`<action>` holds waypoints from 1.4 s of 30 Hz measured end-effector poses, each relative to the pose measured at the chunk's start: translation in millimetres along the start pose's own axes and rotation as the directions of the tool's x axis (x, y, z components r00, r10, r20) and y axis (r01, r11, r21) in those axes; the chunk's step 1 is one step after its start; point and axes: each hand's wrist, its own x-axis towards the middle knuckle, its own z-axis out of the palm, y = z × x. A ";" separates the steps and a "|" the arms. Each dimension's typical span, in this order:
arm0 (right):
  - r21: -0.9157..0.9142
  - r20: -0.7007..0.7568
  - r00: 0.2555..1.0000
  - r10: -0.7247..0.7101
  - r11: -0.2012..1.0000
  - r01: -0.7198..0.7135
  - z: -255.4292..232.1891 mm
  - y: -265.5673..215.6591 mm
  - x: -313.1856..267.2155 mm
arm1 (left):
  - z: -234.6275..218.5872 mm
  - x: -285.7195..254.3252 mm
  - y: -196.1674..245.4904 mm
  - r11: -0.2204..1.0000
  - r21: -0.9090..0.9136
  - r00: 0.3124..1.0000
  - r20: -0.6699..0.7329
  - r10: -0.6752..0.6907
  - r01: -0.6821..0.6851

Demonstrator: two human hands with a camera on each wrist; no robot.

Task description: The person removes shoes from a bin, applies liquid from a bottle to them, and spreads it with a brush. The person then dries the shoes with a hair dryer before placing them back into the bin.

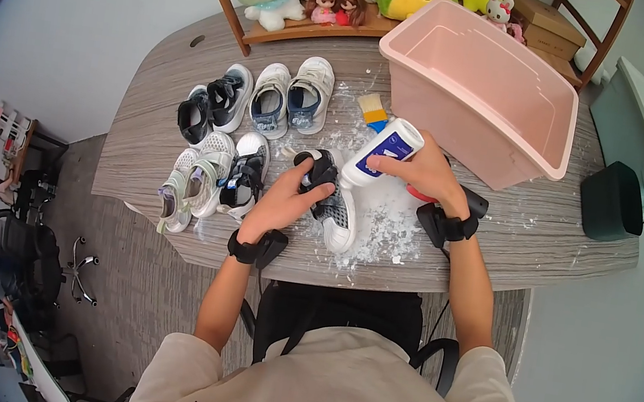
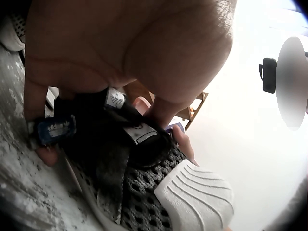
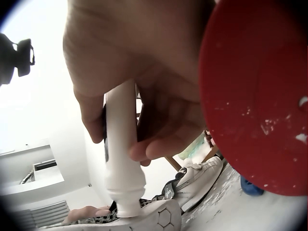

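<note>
My left hand (image 1: 282, 202) grips a dark mesh shoe (image 1: 339, 235) by its strapped upper. The shoe has a white sole and a ribbed white toe cap (image 2: 195, 197), and its toe points toward me. In my right hand (image 1: 430, 171) is a white squeeze bottle (image 1: 406, 135) with a blue label, tilted nozzle-down. Its nozzle end (image 3: 129, 208) is right at the shoe's sole edge in the right wrist view. A round red object (image 3: 255, 106) fills the right of that view, beside the right hand; only part shows in the head view.
Several small shoes (image 1: 310, 94) stand in two rows on the left of the table. A yellow-and-blue brush (image 1: 372, 111) lies behind the bottle. White residue (image 1: 384, 230) is scattered around the shoe. A pink bin (image 1: 466, 110) and a dark green bin (image 1: 612, 201) stand to the right.
</note>
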 end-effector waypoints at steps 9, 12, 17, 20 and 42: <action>0.044 0.065 0.998 -0.003 0.999 0.000 0.1 5.4 -2.3 | 3.8 2.4 -11.7 0.999 0.002 0.999 -0.031 0.042 -0.042; 0.051 0.055 0.998 -0.037 0.998 0.034 0.3 7.2 -1.7 | 1.5 1.7 0.6 1.000 -0.010 1.000 0.000 -0.007 0.007; 0.014 0.012 0.999 -0.036 0.999 0.036 3.5 -0.9 0.7 | 2.6 5.8 -11.9 0.998 0.014 0.997 -0.047 0.060 -0.059; -0.044 -0.017 0.999 0.032 0.998 -0.033 2.6 -8.7 1.6 | 1.3 6.5 -14.4 0.997 -0.011 0.996 0.024 0.082 -0.082; -0.044 0.028 0.997 -0.068 0.997 0.069 0.6 2.1 3.1 | 3.0 0.7 -4.1 0.999 0.003 0.998 -0.035 0.043 -0.043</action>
